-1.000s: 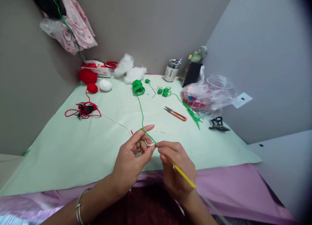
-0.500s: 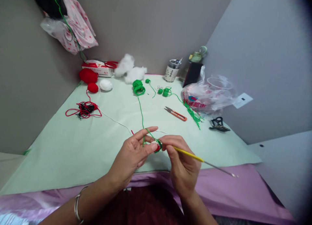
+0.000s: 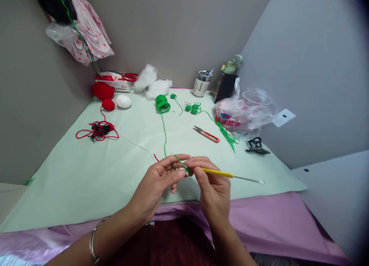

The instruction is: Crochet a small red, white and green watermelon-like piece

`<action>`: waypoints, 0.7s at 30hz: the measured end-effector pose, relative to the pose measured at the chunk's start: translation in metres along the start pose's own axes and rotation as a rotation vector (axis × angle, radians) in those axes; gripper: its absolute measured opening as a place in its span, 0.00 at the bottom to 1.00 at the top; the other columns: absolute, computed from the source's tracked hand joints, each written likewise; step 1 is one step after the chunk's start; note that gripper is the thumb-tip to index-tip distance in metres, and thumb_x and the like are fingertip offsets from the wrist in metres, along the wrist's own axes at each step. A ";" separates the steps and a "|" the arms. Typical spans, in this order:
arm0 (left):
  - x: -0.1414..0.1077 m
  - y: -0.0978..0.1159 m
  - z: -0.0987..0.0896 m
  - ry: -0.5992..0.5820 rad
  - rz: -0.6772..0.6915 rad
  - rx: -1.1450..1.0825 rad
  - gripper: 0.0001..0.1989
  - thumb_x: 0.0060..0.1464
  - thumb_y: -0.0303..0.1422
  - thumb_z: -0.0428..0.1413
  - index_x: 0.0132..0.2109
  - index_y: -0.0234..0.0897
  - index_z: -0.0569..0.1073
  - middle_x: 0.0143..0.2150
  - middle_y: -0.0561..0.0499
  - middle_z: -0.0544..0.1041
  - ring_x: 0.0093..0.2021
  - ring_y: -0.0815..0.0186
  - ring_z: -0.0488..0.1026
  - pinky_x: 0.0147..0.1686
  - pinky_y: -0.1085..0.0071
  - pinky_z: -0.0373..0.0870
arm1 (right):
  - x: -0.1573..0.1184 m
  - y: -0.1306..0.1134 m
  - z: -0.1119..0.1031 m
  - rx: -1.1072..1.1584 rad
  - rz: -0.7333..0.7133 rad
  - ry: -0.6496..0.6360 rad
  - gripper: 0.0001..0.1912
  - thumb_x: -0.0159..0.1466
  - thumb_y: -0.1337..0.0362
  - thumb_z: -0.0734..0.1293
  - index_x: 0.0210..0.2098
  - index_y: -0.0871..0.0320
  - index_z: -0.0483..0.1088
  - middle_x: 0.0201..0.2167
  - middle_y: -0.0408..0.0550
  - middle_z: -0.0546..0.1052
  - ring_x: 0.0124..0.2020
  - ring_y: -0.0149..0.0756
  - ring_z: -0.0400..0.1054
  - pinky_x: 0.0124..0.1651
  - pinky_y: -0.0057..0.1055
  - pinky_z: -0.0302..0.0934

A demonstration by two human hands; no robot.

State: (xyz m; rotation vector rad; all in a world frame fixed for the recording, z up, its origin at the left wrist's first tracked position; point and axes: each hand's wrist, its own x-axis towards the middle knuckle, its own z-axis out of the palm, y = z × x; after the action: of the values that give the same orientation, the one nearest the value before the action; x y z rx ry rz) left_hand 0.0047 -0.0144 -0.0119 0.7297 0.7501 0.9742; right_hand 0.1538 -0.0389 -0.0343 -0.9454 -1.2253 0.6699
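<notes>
Two hands, nearly closed, pinch above table [image 3: 86, 185]: left hand [image 3: 155, 183] holds crocheted piece [image 3: 187, 171], right hand [image 3: 215, 189] yellow-handled hook [image 3: 217, 172]. Hook now flatter than before, tip apparently past piece; stitch likely underway.

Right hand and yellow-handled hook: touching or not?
Touching. The head view shows the right hand pinching the yellow-handled hook, thumb and fingers closed around its handle.

There were two hands [image 3: 152, 181], one yellow-handled hook [image 3: 217, 172], one small yarn piece [image 3: 187, 171], two red balls [image 3: 103, 90], one white ball [image 3: 123, 101], two white tufts [image 3: 158, 89], three small green balls [image 3: 194, 111], one green skein [image 3: 162, 104], one orange snips [image 3: 210, 136], one black clip [image 3: 256, 147], one bottle [image 3: 230, 67], one pen cup [image 3: 200, 86]
</notes>
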 end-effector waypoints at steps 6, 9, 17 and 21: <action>-0.002 0.001 0.001 0.020 0.010 0.029 0.13 0.55 0.33 0.71 0.49 0.39 0.87 0.31 0.54 0.74 0.27 0.74 0.65 0.28 0.77 0.65 | -0.003 0.004 -0.006 0.153 0.124 0.012 0.09 0.74 0.63 0.67 0.41 0.52 0.81 0.35 0.44 0.82 0.33 0.32 0.74 0.39 0.30 0.71; -0.002 0.002 0.000 0.041 0.016 0.044 0.13 0.55 0.33 0.71 0.48 0.39 0.87 0.34 0.54 0.74 0.26 0.76 0.65 0.28 0.77 0.65 | -0.004 0.002 -0.009 0.171 0.101 -0.002 0.12 0.76 0.63 0.64 0.41 0.54 0.80 0.36 0.46 0.82 0.33 0.32 0.75 0.40 0.31 0.72; -0.002 -0.009 -0.006 0.029 0.155 0.190 0.16 0.58 0.33 0.70 0.53 0.45 0.85 0.36 0.56 0.74 0.28 0.76 0.66 0.28 0.79 0.66 | -0.012 -0.003 -0.008 -0.438 -0.424 -0.130 0.13 0.73 0.75 0.62 0.50 0.57 0.75 0.40 0.50 0.82 0.42 0.36 0.78 0.44 0.32 0.74; -0.001 -0.008 -0.005 0.016 0.020 0.053 0.25 0.56 0.33 0.71 0.61 0.41 0.81 0.32 0.57 0.72 0.25 0.77 0.62 0.24 0.80 0.63 | -0.016 0.009 -0.006 -0.687 -0.613 -0.094 0.17 0.70 0.76 0.67 0.55 0.57 0.77 0.45 0.54 0.81 0.44 0.39 0.78 0.43 0.33 0.73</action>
State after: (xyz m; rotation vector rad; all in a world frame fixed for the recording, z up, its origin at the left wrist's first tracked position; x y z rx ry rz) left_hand 0.0042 -0.0173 -0.0206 0.7778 0.7862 0.9819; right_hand 0.1563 -0.0497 -0.0502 -1.0100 -1.7687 -0.2202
